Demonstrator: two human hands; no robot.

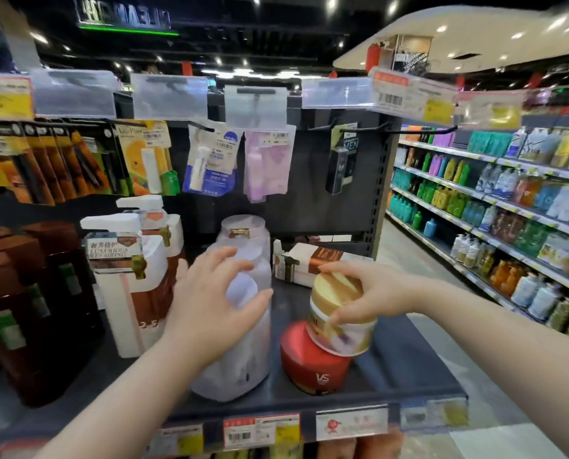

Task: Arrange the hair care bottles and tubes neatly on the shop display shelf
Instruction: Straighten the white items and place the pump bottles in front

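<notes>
On the dark shelf (405,369) stands a tall pale lilac bottle (240,359), and my left hand (210,303) wraps around its upper part. A second lilac bottle (243,233) stands right behind it. My right hand (372,289) grips a gold-lidded white jar (339,313) by its lid, tilted and resting on top of a red jar (313,362) marked VS. To the left stand white and brown pump bottles (134,279). A white and brown box (313,263) lies flat at the back of the shelf.
Dark brown boxes (28,299) fill the shelf's left end. Hanging packets (210,160) on hooks and clear price holders (170,97) are above. Price tags (260,432) line the shelf's front edge. An aisle with stocked shelves (508,210) runs to the right.
</notes>
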